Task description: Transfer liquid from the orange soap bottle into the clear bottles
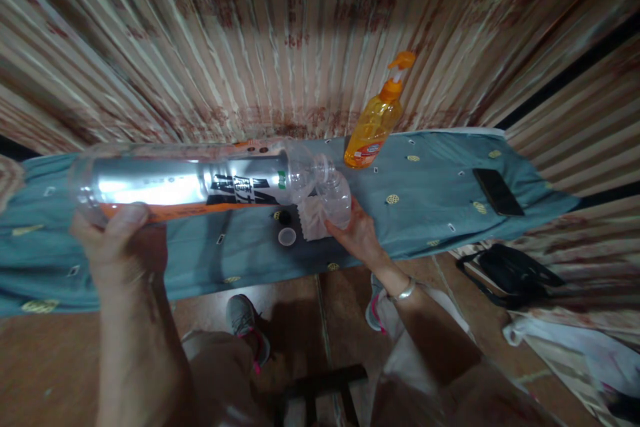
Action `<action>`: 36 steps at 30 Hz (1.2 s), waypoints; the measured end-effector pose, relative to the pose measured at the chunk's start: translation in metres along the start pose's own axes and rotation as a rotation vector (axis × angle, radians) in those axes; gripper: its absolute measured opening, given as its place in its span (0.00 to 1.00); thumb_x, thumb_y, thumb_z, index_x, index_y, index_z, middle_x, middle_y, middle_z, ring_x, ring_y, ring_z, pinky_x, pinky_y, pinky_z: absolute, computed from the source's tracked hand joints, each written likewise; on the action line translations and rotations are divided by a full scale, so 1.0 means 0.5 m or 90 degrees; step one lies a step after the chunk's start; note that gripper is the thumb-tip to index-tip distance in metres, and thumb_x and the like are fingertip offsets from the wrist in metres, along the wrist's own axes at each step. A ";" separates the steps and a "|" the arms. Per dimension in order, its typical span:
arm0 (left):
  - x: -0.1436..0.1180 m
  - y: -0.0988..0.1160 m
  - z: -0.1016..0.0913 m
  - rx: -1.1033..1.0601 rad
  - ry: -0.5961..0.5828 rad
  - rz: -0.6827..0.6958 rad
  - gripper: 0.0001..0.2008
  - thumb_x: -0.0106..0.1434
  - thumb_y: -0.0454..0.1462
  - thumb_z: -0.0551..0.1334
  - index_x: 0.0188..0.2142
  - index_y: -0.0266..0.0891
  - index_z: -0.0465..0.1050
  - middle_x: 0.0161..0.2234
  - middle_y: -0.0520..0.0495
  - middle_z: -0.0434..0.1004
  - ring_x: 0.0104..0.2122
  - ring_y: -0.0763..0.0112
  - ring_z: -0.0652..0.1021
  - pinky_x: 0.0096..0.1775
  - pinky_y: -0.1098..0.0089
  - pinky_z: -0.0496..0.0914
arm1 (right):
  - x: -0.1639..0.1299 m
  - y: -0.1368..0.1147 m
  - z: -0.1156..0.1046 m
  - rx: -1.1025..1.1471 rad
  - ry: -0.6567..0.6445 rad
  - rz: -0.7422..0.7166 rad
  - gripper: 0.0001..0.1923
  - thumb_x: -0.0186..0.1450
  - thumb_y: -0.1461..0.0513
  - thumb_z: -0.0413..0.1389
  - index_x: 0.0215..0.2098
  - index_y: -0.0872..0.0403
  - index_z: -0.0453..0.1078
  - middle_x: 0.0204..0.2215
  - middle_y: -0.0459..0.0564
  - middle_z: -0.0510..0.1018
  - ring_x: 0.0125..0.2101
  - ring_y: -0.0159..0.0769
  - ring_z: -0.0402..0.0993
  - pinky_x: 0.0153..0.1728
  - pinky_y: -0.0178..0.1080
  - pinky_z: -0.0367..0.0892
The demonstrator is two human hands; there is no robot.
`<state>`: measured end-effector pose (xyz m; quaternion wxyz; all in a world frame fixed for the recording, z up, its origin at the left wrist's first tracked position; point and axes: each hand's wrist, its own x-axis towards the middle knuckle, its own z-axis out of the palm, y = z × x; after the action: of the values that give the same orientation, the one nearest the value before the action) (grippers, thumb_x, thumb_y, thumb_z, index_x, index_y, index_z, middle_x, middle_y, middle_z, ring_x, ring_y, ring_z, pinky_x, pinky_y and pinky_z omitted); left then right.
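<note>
My left hand (123, 237) grips the base end of a large clear plastic bottle (190, 180) with a silver and orange label. The bottle lies tilted nearly level, its neck pointing right. At its mouth, my right hand (357, 230) holds a small clear container (336, 200), closed around its right side. The container's opening meets or nearly meets the bottle's mouth; I cannot tell whether they touch. Below them a pale cloth with a zigzag edge (313, 219) lies on the table. Beside it are a round whitish lid (287, 237) and a small black cap (285, 217).
An orange pump bottle (374, 125) stands toward the back of the cloth-covered table (430, 193). A dark phone (498, 192) lies at the right end. Pleated curtains (280, 47) hang behind. On the floor side, a black bag (510, 273) sits at the right and a dark stool (325, 383) below.
</note>
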<state>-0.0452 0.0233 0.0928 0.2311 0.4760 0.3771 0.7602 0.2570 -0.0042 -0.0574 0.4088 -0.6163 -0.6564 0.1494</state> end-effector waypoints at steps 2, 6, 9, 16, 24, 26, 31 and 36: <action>-0.001 -0.008 -0.009 -0.041 0.000 0.005 0.44 0.30 0.45 0.76 0.52 0.53 0.72 0.37 0.51 0.74 0.39 0.59 0.79 0.44 0.52 0.80 | 0.000 0.002 0.002 -0.001 0.004 -0.004 0.34 0.60 0.52 0.63 0.61 0.57 0.66 0.51 0.62 0.83 0.50 0.52 0.83 0.50 0.51 0.78; -0.003 -0.025 -0.024 -0.100 -0.016 0.021 0.43 0.32 0.43 0.77 0.52 0.52 0.73 0.39 0.51 0.75 0.39 0.60 0.80 0.44 0.52 0.80 | -0.001 0.002 0.002 0.000 0.002 -0.005 0.35 0.60 0.53 0.63 0.62 0.57 0.65 0.51 0.62 0.83 0.50 0.52 0.83 0.50 0.51 0.78; -0.003 -0.022 -0.020 -0.105 -0.012 0.033 0.42 0.32 0.40 0.76 0.52 0.52 0.74 0.39 0.51 0.75 0.38 0.60 0.80 0.43 0.52 0.80 | -0.001 0.000 -0.001 0.000 -0.001 -0.004 0.35 0.60 0.54 0.64 0.62 0.57 0.65 0.50 0.62 0.83 0.50 0.52 0.83 0.50 0.51 0.79; 0.000 0.001 0.000 -0.068 -0.038 0.033 0.41 0.31 0.42 0.76 0.51 0.55 0.75 0.38 0.52 0.78 0.37 0.59 0.80 0.42 0.53 0.81 | 0.001 -0.004 -0.003 0.007 -0.002 0.001 0.34 0.59 0.55 0.64 0.61 0.57 0.66 0.50 0.60 0.84 0.49 0.51 0.83 0.50 0.50 0.79; -0.005 -0.012 -0.016 -0.106 -0.025 0.022 0.44 0.32 0.41 0.78 0.54 0.54 0.74 0.42 0.50 0.80 0.37 0.60 0.81 0.42 0.52 0.81 | -0.001 0.001 -0.001 -0.013 0.010 -0.011 0.34 0.60 0.54 0.65 0.60 0.57 0.67 0.49 0.61 0.84 0.49 0.51 0.84 0.49 0.50 0.79; -0.004 -0.011 -0.015 -0.105 -0.037 0.035 0.45 0.32 0.42 0.78 0.54 0.55 0.74 0.41 0.50 0.79 0.37 0.60 0.81 0.42 0.53 0.81 | 0.000 0.001 -0.001 -0.013 0.009 -0.010 0.33 0.60 0.54 0.65 0.60 0.57 0.67 0.49 0.61 0.84 0.48 0.51 0.84 0.49 0.50 0.79; -0.003 -0.009 -0.011 -0.084 -0.044 0.037 0.45 0.32 0.42 0.77 0.55 0.55 0.73 0.44 0.50 0.79 0.37 0.60 0.81 0.42 0.53 0.82 | 0.000 -0.002 -0.003 -0.005 0.000 -0.010 0.32 0.60 0.54 0.64 0.59 0.57 0.67 0.48 0.62 0.84 0.49 0.52 0.83 0.48 0.51 0.79; -0.001 -0.015 -0.019 -0.085 -0.046 0.052 0.47 0.33 0.43 0.77 0.56 0.54 0.72 0.43 0.50 0.78 0.38 0.60 0.81 0.43 0.53 0.82 | 0.000 -0.005 -0.005 -0.006 -0.005 -0.006 0.32 0.60 0.56 0.64 0.61 0.55 0.66 0.49 0.61 0.84 0.49 0.51 0.84 0.49 0.51 0.79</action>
<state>-0.0536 0.0244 0.0840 0.2445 0.5018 0.2972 0.7747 0.2569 -0.0053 -0.0540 0.4040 -0.6143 -0.6616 0.1472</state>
